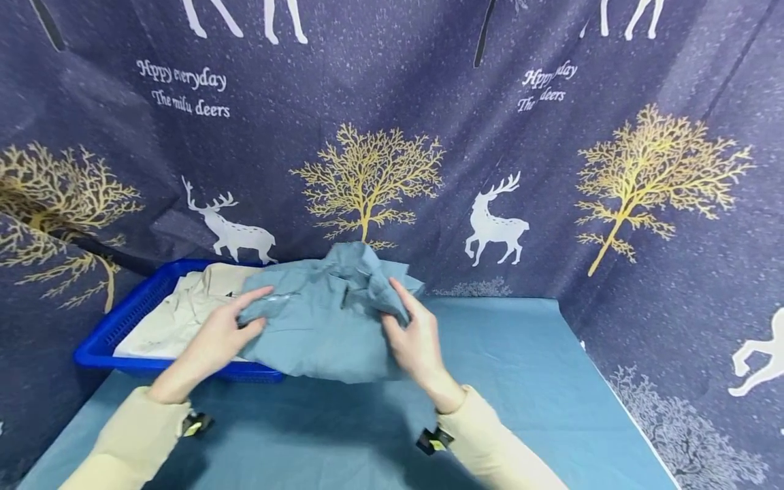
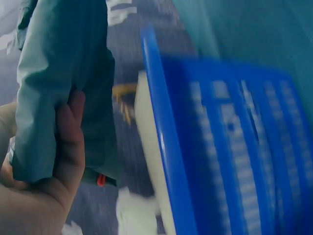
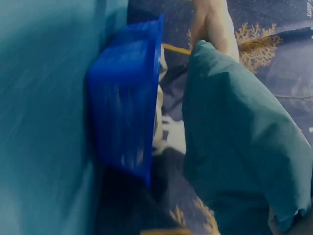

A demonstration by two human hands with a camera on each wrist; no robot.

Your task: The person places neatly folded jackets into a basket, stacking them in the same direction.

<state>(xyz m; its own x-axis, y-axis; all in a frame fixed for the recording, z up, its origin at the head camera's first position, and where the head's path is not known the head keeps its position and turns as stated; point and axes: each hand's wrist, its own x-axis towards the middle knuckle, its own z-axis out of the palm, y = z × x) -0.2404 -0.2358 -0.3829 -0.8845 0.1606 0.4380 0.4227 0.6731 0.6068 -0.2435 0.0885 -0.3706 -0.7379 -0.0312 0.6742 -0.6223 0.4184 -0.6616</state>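
Between my two hands a folded blue-green garment (image 1: 331, 320) is held up above the table, its top bunched and creased. My left hand (image 1: 223, 333) grips its left edge, thumb and fingers on either side of the cloth; the left wrist view shows the fingers (image 2: 71, 132) pressed into the fold. At the opposite edge my right hand (image 1: 416, 337) pinches the cloth between thumb and fingers. The garment overlaps the right part of a blue plastic basket (image 1: 101, 340) in the head view. Inside that basket lies an off-white garment (image 1: 177, 316), loosely folded.
The basket stands at the back left of a table covered in blue-green cloth (image 1: 514, 381). A dark blue curtain (image 1: 404, 82) printed with deer and golden trees hangs behind and beside the table.
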